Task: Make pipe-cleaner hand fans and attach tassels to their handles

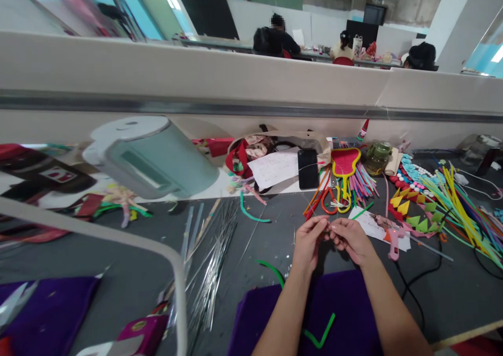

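Note:
My left hand and my right hand meet fingertip to fingertip above the grey table. Together they pinch a thin wire that is barely visible between them. A purple cloth lies under my forearms with a bent green pipe cleaner on it. Another green pipe cleaner curves just left of my left wrist. A pink glue gun lies right of my right hand on white paper.
A bundle of thin metal wires is spread to the left. Coloured pipe cleaners, foam shapes, scissors, a black phone and a pale green container crowd the back. People sit at desks beyond the partition.

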`<state>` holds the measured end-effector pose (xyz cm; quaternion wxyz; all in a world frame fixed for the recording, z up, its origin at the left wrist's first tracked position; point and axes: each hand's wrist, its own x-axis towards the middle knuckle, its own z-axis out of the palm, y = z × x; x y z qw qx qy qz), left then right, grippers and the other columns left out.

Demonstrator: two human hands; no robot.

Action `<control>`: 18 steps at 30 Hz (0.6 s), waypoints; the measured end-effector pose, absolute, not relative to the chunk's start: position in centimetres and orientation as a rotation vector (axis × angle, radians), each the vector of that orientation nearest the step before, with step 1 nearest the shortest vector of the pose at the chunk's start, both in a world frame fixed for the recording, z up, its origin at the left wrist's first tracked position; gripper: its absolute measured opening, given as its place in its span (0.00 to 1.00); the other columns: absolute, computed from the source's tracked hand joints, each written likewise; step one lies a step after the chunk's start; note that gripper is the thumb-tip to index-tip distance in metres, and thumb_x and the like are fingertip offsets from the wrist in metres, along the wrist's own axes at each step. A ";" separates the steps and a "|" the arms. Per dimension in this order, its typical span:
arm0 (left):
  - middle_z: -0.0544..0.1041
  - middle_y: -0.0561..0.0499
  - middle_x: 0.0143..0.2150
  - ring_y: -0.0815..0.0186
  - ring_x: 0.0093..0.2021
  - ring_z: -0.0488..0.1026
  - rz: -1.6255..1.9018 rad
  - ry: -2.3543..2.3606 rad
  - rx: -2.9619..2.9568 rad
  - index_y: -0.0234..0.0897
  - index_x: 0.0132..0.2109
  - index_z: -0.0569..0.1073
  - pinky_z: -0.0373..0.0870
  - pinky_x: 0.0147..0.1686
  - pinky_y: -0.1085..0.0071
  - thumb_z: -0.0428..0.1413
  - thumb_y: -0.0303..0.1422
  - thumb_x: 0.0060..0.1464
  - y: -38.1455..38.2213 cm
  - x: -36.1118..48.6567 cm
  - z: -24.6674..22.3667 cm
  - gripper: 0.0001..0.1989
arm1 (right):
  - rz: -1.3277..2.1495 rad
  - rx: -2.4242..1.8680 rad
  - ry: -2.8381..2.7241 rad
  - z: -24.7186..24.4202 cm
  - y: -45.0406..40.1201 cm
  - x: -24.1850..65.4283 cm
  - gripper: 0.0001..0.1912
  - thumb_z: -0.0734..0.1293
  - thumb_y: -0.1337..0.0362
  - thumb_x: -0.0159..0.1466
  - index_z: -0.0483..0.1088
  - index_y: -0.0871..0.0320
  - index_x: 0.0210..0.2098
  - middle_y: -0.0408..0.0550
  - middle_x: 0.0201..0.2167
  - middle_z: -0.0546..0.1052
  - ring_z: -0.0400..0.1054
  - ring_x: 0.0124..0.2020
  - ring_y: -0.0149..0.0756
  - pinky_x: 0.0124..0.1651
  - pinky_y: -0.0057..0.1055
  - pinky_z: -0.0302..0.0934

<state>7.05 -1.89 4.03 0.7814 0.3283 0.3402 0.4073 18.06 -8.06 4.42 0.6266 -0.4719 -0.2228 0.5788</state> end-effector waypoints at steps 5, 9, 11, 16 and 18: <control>0.76 0.51 0.24 0.73 0.22 0.69 0.802 0.756 0.854 0.31 0.33 0.81 0.65 0.23 0.78 0.69 0.36 0.39 -1.9 7.1 3.8 0.15 | 1.241 -1.162 -0.511 3.9 -7.8 17.9 0.16 0.76 0.55 0.50 0.70 0.60 0.27 0.41 0.18 0.75 0.62 0.15 0.22 0.14 0.17 0.51; 0.77 0.50 0.24 0.72 0.23 0.70 0.721 0.749 0.862 0.31 0.34 0.81 0.66 0.23 0.78 0.70 0.37 0.38 -1.5 6.6 3.6 0.16 | 1.180 -1.158 -0.466 3.4 -7.6 17.7 0.21 0.77 0.57 0.48 0.66 0.57 0.35 0.38 0.18 0.75 0.62 0.14 0.24 0.14 0.17 0.51; 0.78 0.49 0.25 0.72 0.23 0.71 0.689 0.737 0.837 0.30 0.34 0.81 0.67 0.24 0.77 0.71 0.37 0.37 -1.2 6.4 3.5 0.17 | 1.167 -1.157 -0.455 3.2 -7.5 17.5 0.22 0.77 0.57 0.48 0.65 0.57 0.35 0.39 0.18 0.75 0.63 0.15 0.25 0.14 0.17 0.52; 0.79 0.47 0.26 0.70 0.24 0.72 0.675 0.753 0.861 0.30 0.35 0.82 0.69 0.26 0.75 0.71 0.36 0.36 -0.8 6.0 3.5 0.18 | 1.135 -1.166 -0.473 3.1 -7.4 17.2 0.21 0.76 0.57 0.49 0.63 0.57 0.35 0.39 0.20 0.76 0.64 0.16 0.26 0.16 0.18 0.53; 0.78 0.47 0.26 0.69 0.24 0.72 0.672 0.756 0.920 0.30 0.34 0.81 0.69 0.25 0.75 0.70 0.37 0.37 -0.7 5.9 3.8 0.16 | 1.123 -1.176 -0.492 3.3 -7.4 17.1 0.22 0.75 0.56 0.50 0.62 0.56 0.35 0.38 0.19 0.75 0.64 0.16 0.26 0.16 0.19 0.53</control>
